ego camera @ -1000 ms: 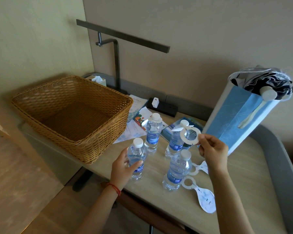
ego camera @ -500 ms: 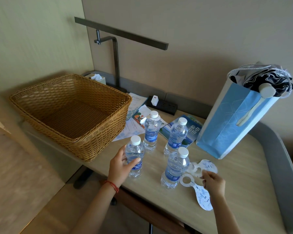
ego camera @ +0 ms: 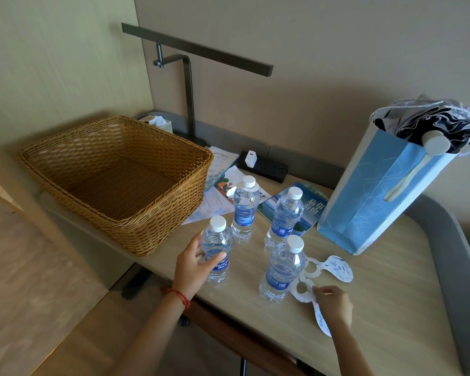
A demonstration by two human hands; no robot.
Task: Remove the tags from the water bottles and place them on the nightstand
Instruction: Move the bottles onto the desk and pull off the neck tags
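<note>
Four clear water bottles with white caps and blue labels stand on the wooden nightstand [ego camera: 391, 308]. My left hand [ego camera: 192, 264] grips the front left bottle [ego camera: 217, 253]. The back left bottle [ego camera: 243, 210] still carries a white tag [ego camera: 230, 191] on its neck. The back right bottle [ego camera: 284, 215] and the front right bottle [ego camera: 281, 270] have bare necks. White ring-shaped tags lie flat to the right of the front right bottle, one farther back [ego camera: 335, 268] and one nearer [ego camera: 301, 290]. My right hand [ego camera: 334, 305] rests on the nearer tag, its curled fingertips pinching it.
A large wicker basket [ego camera: 152, 234] fills the left of the nightstand. A blue paper bag [ego camera: 377, 202] with a folded umbrella stands at the right. Leaflets [ego camera: 220, 202], a booklet [ego camera: 314, 204], a power strip [ego camera: 266, 168] and a lamp arm [ego camera: 190, 99] sit along the back.
My right hand lifted a tag off the back right bottle, brought it down and laid it with the tags on the nightstand. My left hand kept hold of the front left bottle.
</note>
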